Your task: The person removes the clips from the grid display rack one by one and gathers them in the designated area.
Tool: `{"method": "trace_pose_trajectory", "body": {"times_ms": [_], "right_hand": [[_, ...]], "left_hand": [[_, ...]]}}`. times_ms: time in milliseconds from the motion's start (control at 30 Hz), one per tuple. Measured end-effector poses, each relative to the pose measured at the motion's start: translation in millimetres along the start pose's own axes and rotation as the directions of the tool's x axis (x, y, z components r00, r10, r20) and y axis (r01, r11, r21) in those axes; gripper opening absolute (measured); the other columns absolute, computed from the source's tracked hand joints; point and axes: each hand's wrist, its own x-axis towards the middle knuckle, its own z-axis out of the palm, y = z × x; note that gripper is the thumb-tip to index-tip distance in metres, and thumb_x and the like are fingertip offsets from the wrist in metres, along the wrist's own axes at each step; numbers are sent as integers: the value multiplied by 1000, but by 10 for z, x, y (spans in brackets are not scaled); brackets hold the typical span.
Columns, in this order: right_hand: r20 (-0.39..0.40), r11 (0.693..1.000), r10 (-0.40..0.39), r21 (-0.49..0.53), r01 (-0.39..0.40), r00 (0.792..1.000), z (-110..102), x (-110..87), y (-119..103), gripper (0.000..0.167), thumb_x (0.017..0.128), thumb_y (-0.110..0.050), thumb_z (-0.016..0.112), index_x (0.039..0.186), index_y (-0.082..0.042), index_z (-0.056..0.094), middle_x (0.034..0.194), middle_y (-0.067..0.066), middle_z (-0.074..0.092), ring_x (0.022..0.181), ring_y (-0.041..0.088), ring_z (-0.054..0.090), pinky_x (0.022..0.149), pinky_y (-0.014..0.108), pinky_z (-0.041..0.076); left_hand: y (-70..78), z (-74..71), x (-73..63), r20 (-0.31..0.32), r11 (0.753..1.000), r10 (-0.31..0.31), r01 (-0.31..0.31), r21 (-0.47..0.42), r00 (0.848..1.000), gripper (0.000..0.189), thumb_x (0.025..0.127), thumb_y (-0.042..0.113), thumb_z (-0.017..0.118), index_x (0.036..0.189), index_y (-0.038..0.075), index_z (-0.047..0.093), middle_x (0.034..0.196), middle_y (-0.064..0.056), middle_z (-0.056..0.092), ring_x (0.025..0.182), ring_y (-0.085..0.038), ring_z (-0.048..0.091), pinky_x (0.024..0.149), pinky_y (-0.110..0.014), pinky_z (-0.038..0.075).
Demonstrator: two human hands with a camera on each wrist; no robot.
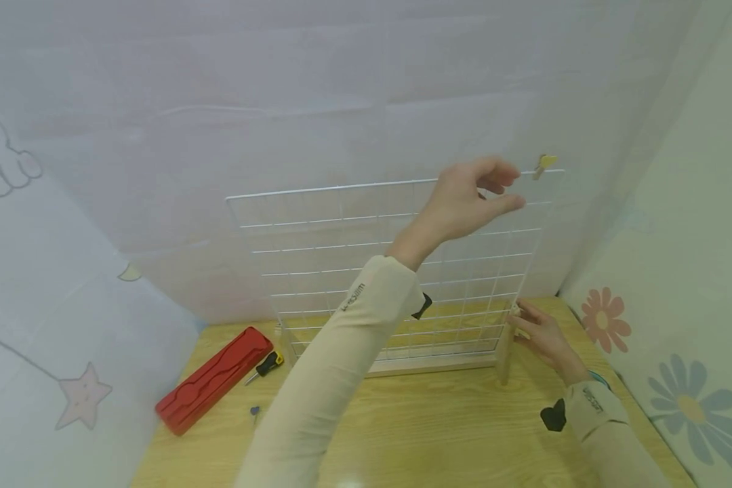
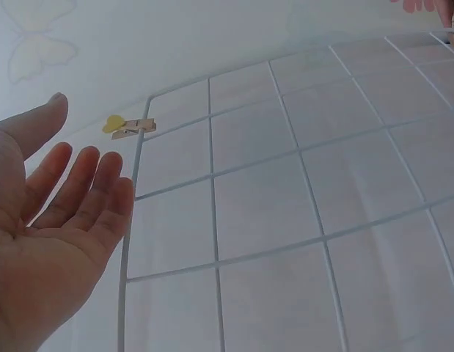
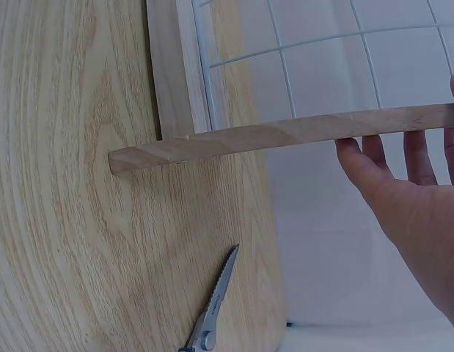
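Observation:
A white wire grid panel [image 1: 396, 261] stands upright in a wooden base [image 1: 430, 366]. On its top edge near the right corner sits a wooden clothespin [image 2: 142, 126] with a yellow decoration. My left hand [image 1: 470, 196] is raised by the top edge, just left of the clothespin; its fingers are loosely bent with nothing between them. My right hand [image 1: 543, 332] holds the upper part of the base's right wooden post [image 3: 285, 132]. Its fingertips [image 3: 351, 150] lie along one side of the post, and the thumb shows at the opposite side.
A red molded case [image 1: 213, 379] lies at the table's left side, beside a yellow-black screwdriver [image 1: 265, 367]. A small blue-topped item [image 1: 254, 411] is in front of them. Scissors [image 3: 212, 315] lie on the table near the right post. Walls stand behind and at both sides.

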Motion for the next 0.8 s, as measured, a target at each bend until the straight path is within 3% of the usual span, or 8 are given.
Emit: {"method": "trace_pose_trajectory", "body": {"times_ms": [133,300,533,733,800], "right_hand": [[-2,1000,-3,-6,3,1000,-6,-6,6,79,99,-19,56,153,-3,0,131,7,32,103,-6,51,101,42,42],[-19,1000,0,-2,0,1000,-4,10,53,80,98,-20,58,153,-3,2,130,4,35,103,-5,52,99,39,44],[-18,1000,-21,3,21,1000,4,10,85,80,98,-19,58,152,-2,2,120,-2,42,104,-3,54,91,30,49],[-7,999,-32,14,32,999,26,11,72,79,98,-18,56,152,-1,2,116,-4,45,103,-1,55,88,27,50],[-6,999,-32,13,32,999,33,11,64,78,99,-18,56,152,-1,2,116,-5,45,103,-1,55,89,27,49]], "left_hand": [[62,22,113,-2,998,14,-14,61,1000,37,90,28,68,123,12,61,122,2,62,109,-6,56,88,-9,40],[114,43,234,35,983,30,-36,179,999,42,92,33,64,129,15,56,131,5,57,119,-6,51,97,-9,33],[166,81,405,82,966,-44,22,257,996,53,95,36,60,141,15,45,142,6,47,124,-5,47,99,-10,33],[194,126,487,187,931,-66,-7,365,980,55,96,38,57,141,11,42,134,2,51,120,-8,48,96,-12,36],[194,132,503,181,942,-81,16,336,980,53,96,35,57,141,10,42,131,1,55,118,-7,50,94,-11,37]]}}
